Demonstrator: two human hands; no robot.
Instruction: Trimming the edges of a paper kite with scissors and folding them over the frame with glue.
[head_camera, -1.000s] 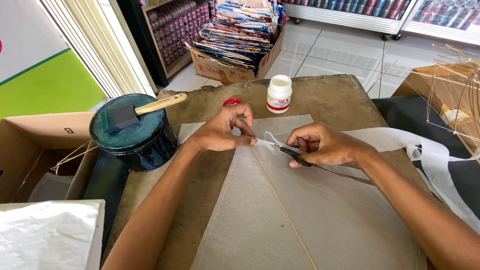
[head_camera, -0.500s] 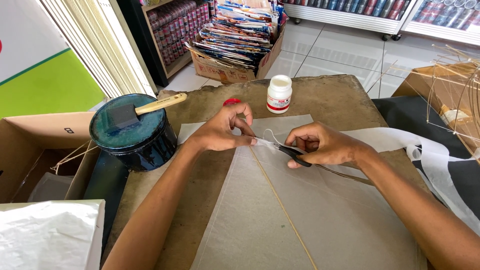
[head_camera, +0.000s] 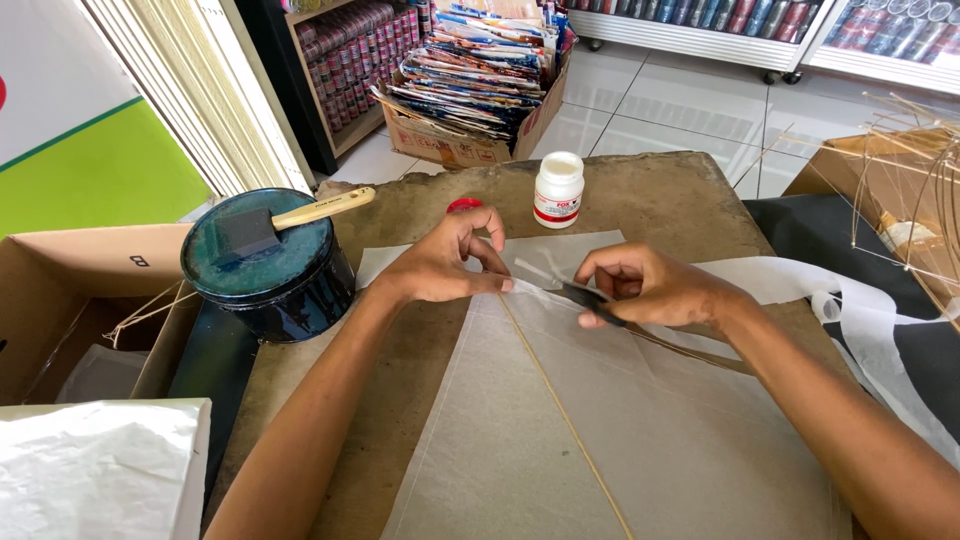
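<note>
The right hand (head_camera: 650, 290) hides most of a dark tool (head_camera: 590, 299); the translucent paper sheet (head_camera: 600, 440) runs off the bottom edge.

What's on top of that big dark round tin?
A foam brush with a pale wooden handle lies across the lid of the dark round tin, its handle sticking out over the edge. The lid is shut, so nothing inside the tin shows.

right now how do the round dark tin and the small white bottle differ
The round dark blue tin is wide and squat; the small white plastic bottle is narrow and taller than wide. The tin carries a foam brush with a wooden handle on its lid; the bottle's cap is bare. Both stand upright, untouched, on the brown tabletop.
</note>
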